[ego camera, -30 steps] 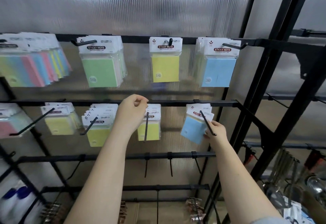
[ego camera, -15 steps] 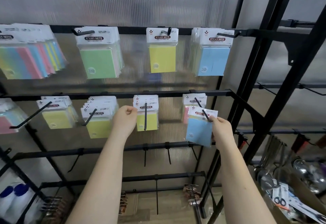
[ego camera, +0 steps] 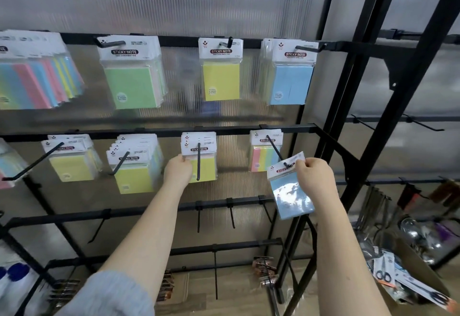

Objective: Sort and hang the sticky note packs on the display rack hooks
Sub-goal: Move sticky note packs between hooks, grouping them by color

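Observation:
My right hand (ego camera: 314, 178) pinches the header of a blue sticky note pack (ego camera: 291, 191) at the very tip of a middle-row hook (ego camera: 276, 150); the pack hangs tilted below it. Further back on that hook hangs a striped multicolour pack (ego camera: 263, 158). My left hand (ego camera: 177, 172) grips the left edge of the yellow packs (ego camera: 205, 166) on the neighbouring hook (ego camera: 198, 161). The top row holds green (ego camera: 132, 86), yellow (ego camera: 221, 79) and blue packs (ego camera: 291, 84).
The black rack (ego camera: 159, 131) carries more yellow packs (ego camera: 72, 166) and a yellow stack (ego camera: 134, 173) at the left, plus multicolour packs (ego camera: 37, 84) above. Bare hooks (ego camera: 231, 216) hang on lower bars. A cardboard box (ego camera: 410, 261) of scissors and utensils sits at the lower right.
My right hand has slid the blue pack forward along the hook to its tip, uncovering the striped pack behind. My left hand has dropped from the header to the yellow packs' left edge.

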Tool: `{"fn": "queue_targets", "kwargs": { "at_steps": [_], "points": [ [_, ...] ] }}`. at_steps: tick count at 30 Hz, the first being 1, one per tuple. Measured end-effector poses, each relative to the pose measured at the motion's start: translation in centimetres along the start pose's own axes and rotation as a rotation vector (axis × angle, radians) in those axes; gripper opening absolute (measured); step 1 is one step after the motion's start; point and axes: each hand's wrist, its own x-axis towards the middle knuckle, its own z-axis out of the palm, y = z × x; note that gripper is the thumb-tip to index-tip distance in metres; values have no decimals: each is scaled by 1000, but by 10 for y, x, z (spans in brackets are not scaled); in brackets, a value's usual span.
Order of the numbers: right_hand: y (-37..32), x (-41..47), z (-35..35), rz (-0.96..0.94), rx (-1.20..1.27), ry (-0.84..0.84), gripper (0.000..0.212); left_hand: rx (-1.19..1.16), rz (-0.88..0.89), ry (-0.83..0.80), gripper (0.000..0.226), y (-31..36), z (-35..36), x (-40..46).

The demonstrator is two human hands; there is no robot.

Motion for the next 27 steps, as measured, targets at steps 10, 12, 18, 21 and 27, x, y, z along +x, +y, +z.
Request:
{"fn": "queue_targets", "kwargs": {
  "at_steps": [10,12,18,21,27],
  "points": [
    [-15,-6,-23,-40,-113,-26,33,-190,-65,100,26,-11,16,-4],
    [-18,-7,-25,-42,-97,-26,35,-216,-67,75,22,-9,18,-5],
    [-23,-12,-29,-63,-66,-14,34,-354,-60,-10,27,-12,19,-7],
    [-24,-13,-30,-75,-49,4,34,-324,-25,30,32,-12,16,-16],
    [-25,-13,-31,-95,12,76,30,-197,36,175,41,-12,6,-49]
  ]
}}
